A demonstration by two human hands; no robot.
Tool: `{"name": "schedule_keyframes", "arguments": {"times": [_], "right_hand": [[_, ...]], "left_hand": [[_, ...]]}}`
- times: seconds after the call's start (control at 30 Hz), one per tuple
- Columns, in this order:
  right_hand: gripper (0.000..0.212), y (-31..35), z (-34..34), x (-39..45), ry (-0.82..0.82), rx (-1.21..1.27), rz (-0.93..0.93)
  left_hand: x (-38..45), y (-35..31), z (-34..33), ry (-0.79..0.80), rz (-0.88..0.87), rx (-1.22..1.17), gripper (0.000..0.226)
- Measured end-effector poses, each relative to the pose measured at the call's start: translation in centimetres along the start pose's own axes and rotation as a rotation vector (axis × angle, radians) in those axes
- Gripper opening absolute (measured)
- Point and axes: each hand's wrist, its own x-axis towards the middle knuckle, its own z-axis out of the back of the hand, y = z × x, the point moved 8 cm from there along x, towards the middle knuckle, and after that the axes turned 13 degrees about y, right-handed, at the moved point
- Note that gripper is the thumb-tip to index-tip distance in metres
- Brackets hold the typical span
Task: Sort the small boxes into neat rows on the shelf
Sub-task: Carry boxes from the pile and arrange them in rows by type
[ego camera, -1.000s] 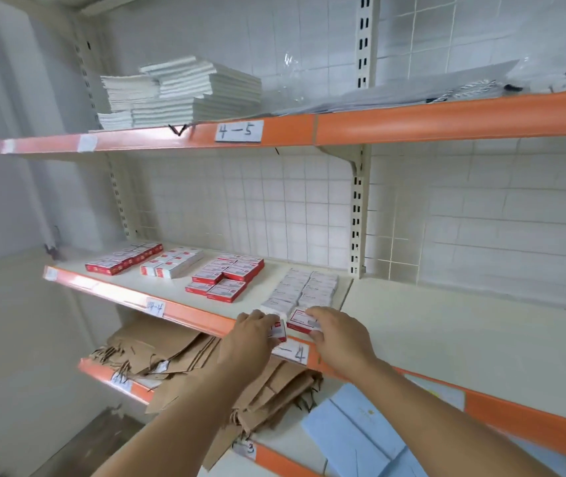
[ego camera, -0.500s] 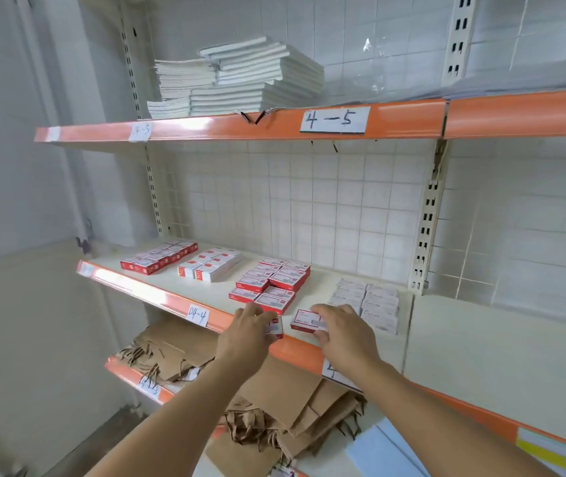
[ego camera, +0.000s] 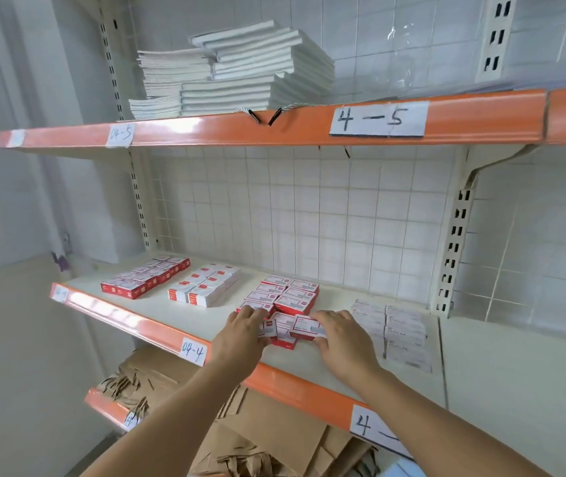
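A small red-and-white cardboard box [ego camera: 304,326] is pinched by the right hand [ego camera: 342,342] at the front of the red-and-white box cluster [ego camera: 283,299], near 6 o'clock on the cream metal shelf with an orange lip [ego camera: 157,330]. Another small box [ego camera: 269,329] is held by the left hand [ego camera: 240,339]. A careless push could skew the rows behind or tip a box over the lip. No containers are seen; brown paper bags [ego camera: 274,438] lie below.

white notebooks [ego camera: 240,68] stacked above, brown paper bags [ego camera: 274,432] piled below
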Motion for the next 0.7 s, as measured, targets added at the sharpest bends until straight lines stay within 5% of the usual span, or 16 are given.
{"name": "schedule_keyframes", "arguments": {"times": [0.7], "right_hand": [[0.037, 2.3, -3.7, 5.5, -0.020, 0.053, -0.211]], "left_hand": [[6.0, 4.2, -0.6, 0.112, -0.383, 0.020, 0.040]]}}
